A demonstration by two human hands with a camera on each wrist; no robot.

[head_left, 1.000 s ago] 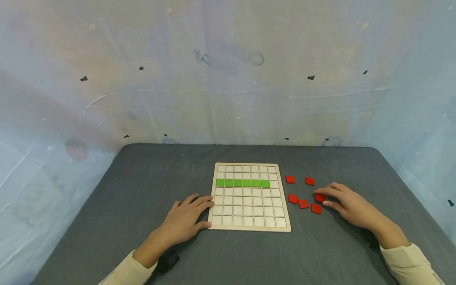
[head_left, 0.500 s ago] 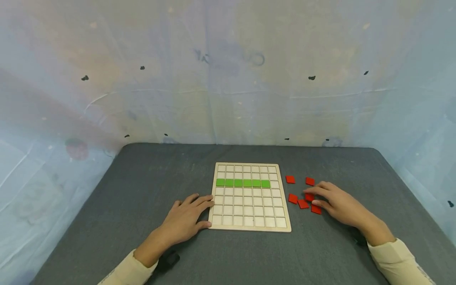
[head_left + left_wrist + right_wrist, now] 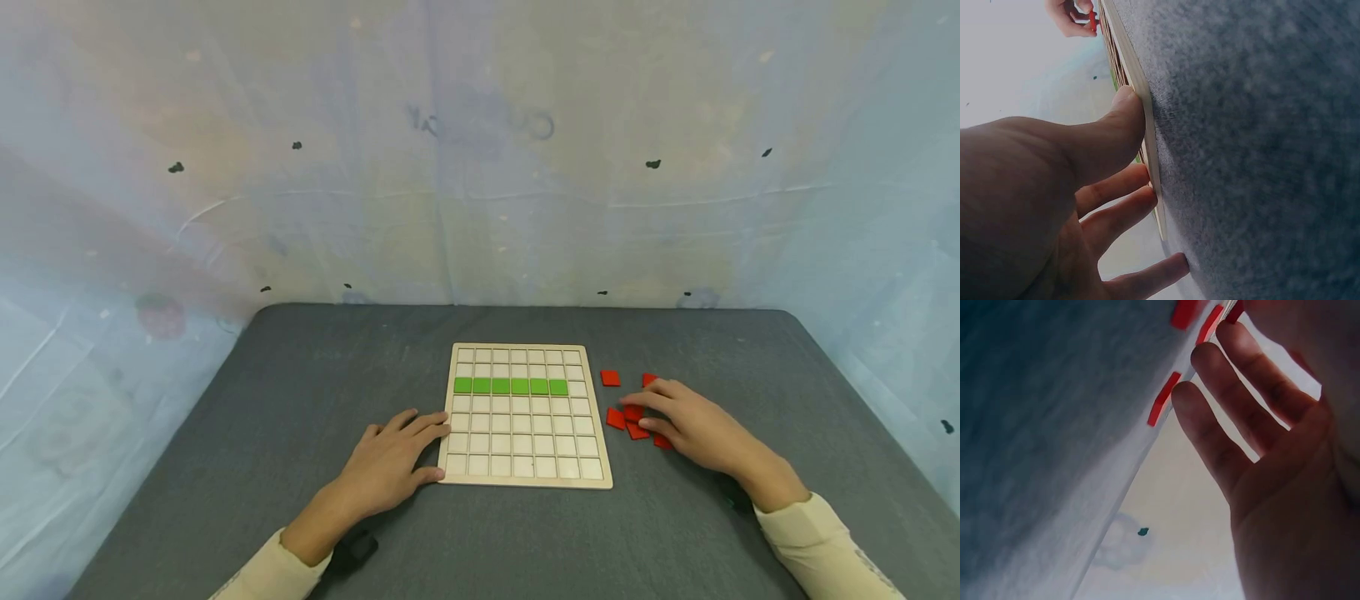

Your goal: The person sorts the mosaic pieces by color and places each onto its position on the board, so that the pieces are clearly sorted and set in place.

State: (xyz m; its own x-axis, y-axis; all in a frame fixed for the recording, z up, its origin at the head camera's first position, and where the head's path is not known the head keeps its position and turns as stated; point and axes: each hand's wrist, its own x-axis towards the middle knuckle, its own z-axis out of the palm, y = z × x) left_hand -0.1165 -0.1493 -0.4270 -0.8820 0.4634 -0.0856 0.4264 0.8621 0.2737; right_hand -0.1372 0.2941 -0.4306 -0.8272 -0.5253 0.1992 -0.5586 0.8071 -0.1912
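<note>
My right hand (image 3: 701, 427) pinches a red square tile (image 3: 633, 413) between thumb and fingers, low over the other red tiles to the right of the wooden grid board (image 3: 521, 425). In the left wrist view the same red tile (image 3: 1093, 21) shows between those fingertips. Along the board's left edge rests my left hand (image 3: 381, 468), its thumb at the near corner and two fingertips farther up the rim. A row of green tiles (image 3: 520, 386) fills most of the board's third row from the back; the other cells hold no coloured tile.
Loose red tiles lie on the dark grey table (image 3: 525, 542): one (image 3: 611, 378) near the board's back right, another (image 3: 649, 379) partly behind my right hand, and several in front, including one (image 3: 615, 418) close to the board. A pale curtain (image 3: 480, 208) hangs behind the table.
My right hand has moved left with the red tile, from the outer side of the red group to over the tiles nearer the board. My left hand and the board stay put.
</note>
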